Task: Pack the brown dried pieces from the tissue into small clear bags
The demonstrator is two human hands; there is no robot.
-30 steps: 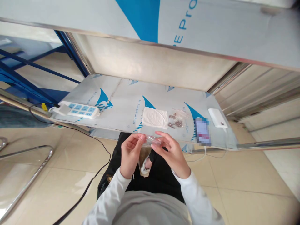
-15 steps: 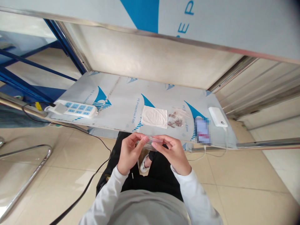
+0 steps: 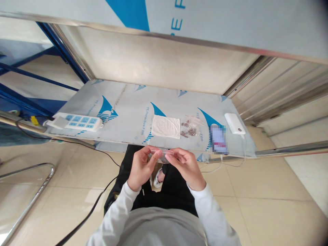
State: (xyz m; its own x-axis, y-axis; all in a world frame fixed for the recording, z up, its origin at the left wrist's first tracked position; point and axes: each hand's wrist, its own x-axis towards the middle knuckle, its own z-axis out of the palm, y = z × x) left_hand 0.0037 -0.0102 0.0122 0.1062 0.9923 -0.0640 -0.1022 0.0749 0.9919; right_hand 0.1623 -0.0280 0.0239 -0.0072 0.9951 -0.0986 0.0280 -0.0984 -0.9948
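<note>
A small clear plastic bag (image 3: 163, 158) is stretched between my hands, just in front of the shelf's near edge and above my lap. My left hand (image 3: 144, 166) pinches its left side between thumb and fingers. On the right side, my right hand (image 3: 187, 166) grips the bag the same way. What the bag holds, if anything, I cannot make out. Beyond my hands a white, slightly crumpled square packet (image 3: 166, 126) lies flat. Touching or close to its right side is another clear bag (image 3: 192, 126) with small brown pieces in or on it.
The film-covered metal shelf (image 3: 125, 116) carries a white power strip (image 3: 82, 122) at left. A phone (image 3: 218, 139) and a white power bank (image 3: 234, 123), both with cables, lie at right. An upper shelf (image 3: 217, 27) overhangs. A black cable (image 3: 97, 196) crosses the floor at left.
The view has shifted slightly, so the shelf's things appear a little further left. Both hands keep their pinch on the bag, with its top edge now looking straighter and narrower.
</note>
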